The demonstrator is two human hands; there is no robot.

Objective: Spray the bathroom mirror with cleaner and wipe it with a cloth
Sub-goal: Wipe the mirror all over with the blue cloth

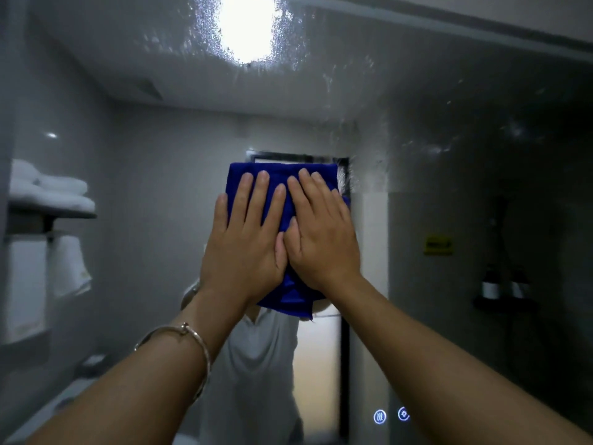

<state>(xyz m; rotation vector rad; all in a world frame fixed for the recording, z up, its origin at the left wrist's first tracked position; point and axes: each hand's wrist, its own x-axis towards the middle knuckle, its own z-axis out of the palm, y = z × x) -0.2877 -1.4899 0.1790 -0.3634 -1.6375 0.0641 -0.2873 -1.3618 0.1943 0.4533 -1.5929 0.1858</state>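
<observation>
Wiping step, judged partly done. The left grip (244, 239) and right grip (321, 239) are both lying flat, fingers straight and close together, thumbs touching. They are pressing the blue cloth (288, 297) against the mirror (154, 187) near its middle, and neither is pinching it.

Spray droplets (288, 36) are sitting near the mirror's top edge (481, 33) and down the upper right.

Best handling, as I judge it:
- keeping palm pressure even and the cloth flat
- working upward in overlapping passes

Open glass is lying on every side. The lit touch icons (380, 416) near the bottom edge are worth skirting.
</observation>
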